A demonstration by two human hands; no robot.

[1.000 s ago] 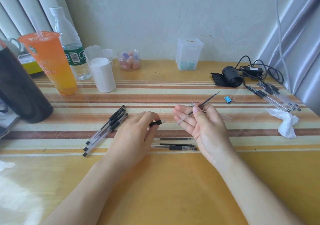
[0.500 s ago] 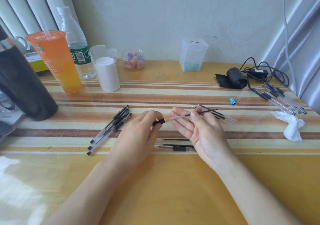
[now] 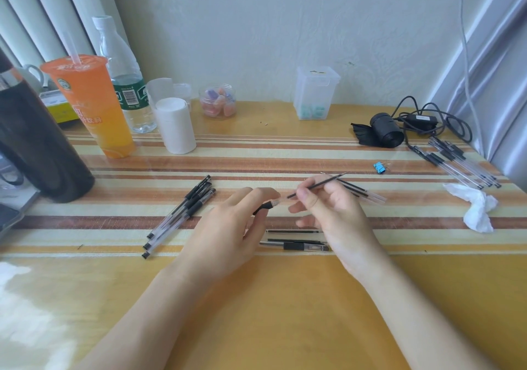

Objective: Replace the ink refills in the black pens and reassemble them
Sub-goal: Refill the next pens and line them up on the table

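Head view: I look down on a striped table (image 3: pixel 285 312).
Left hand (image 3: pixel 228 227): fingers and thumb pinch a black grip piece (image 3: pixel 265 205).
Right hand (image 3: pixel 333 212): thumb and forefinger pinch a thin refill (image 3: pixel 316 185), its lower end at the grip piece's clear end.
Table under hands: one pen (image 3: pixel 296 246), two loose refills (image 3: pixel 293 231).
Left: a pile of black pens (image 3: pixel 182 212).
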